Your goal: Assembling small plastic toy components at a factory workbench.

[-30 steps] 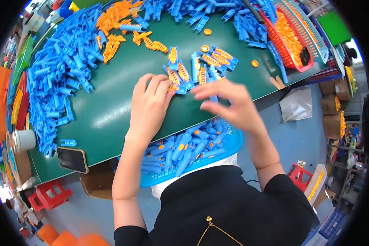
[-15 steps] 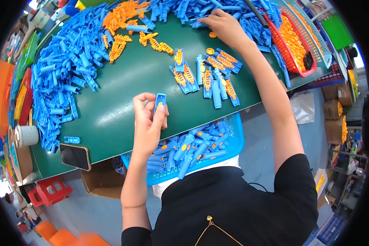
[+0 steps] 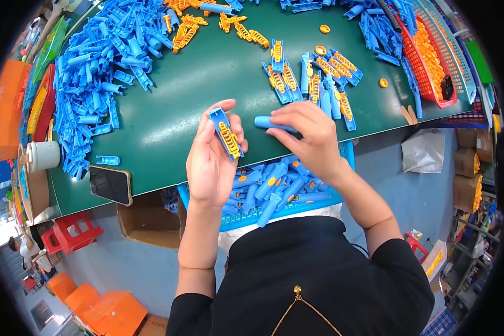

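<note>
Over the near part of the green table, my left hand [image 3: 211, 162] is closed around a blue plastic half-shell [image 3: 217, 117], its hollow side up. A yellow-orange ladder-shaped insert [image 3: 228, 137] lies inside that shell. Just to the right, my right hand [image 3: 311, 137] pinches another blue half-shell [image 3: 267, 122], rounded side up, a short gap from the first. Beyond my right hand lies a group of blue shells fitted with orange inserts [image 3: 288, 81], along with some plain rounded ones.
A large heap of blue shells [image 3: 103, 61] covers the left of the table [image 3: 173, 129]. Orange inserts [image 3: 187, 32] lie at the back. A red basket [image 3: 406, 53] of orange pieces stands right. Below the edge sits a blue basket [image 3: 348, 154] of closed blue pieces. A phone [image 3: 111, 185] lies front left.
My right hand has come back from the far blue heap with a half-shell. My left hand has turned its piece, so the ladder-shaped insert shows. The whole view has shifted.
</note>
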`<state>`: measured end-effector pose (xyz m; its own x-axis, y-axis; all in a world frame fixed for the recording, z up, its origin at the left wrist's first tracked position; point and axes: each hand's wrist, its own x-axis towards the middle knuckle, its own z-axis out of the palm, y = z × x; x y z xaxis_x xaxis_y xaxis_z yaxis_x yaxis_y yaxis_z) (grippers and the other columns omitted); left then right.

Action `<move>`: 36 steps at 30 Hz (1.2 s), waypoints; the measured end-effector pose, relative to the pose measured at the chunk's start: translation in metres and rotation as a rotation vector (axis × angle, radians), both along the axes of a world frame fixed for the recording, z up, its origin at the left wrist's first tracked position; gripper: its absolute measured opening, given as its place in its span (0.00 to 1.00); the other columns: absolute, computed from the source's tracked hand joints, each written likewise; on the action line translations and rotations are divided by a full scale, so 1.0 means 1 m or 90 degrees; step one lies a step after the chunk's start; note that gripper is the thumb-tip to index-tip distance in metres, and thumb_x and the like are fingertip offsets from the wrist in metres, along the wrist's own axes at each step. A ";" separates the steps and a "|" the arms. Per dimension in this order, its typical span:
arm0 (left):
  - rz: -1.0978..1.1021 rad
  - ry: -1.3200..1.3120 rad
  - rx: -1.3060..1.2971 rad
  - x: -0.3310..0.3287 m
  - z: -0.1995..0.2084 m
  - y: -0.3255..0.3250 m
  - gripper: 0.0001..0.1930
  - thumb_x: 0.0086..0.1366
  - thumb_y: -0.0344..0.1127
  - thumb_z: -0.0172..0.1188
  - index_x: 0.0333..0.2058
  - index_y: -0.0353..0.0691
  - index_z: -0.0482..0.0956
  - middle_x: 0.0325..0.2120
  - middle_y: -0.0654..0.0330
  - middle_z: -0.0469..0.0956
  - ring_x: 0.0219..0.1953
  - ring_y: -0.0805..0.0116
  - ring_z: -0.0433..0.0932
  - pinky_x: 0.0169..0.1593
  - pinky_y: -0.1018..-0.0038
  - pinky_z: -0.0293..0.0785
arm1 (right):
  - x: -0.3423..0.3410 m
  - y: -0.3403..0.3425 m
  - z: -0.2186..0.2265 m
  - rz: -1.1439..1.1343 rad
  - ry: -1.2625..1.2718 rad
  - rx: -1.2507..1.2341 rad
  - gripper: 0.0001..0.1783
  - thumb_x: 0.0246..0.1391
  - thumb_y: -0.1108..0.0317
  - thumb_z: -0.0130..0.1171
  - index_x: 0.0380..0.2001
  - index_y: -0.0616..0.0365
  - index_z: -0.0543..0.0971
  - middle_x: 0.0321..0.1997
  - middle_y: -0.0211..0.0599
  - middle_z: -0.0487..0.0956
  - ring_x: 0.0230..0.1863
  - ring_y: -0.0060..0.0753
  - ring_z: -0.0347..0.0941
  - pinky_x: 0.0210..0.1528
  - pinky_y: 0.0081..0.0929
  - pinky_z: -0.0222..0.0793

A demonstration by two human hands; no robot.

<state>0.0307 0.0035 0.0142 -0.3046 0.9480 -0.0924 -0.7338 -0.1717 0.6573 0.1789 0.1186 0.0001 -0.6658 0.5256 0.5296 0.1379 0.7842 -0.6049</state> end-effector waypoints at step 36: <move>0.156 0.013 0.053 0.017 -0.013 -0.009 0.12 0.59 0.30 0.59 0.41 0.37 0.69 0.39 0.52 0.75 0.42 0.66 0.75 0.45 0.71 0.76 | -0.012 -0.030 0.018 0.046 0.139 -0.194 0.22 0.38 0.74 0.68 0.41 0.62 0.77 0.38 0.40 0.75 0.35 0.30 0.74 0.35 0.23 0.69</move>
<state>0.0480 -0.0052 0.0010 -0.5270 0.8498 -0.0088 -0.6508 -0.3968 0.6473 0.1672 0.0885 0.0176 -0.5952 0.6374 0.4894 -0.0687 0.5665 -0.8212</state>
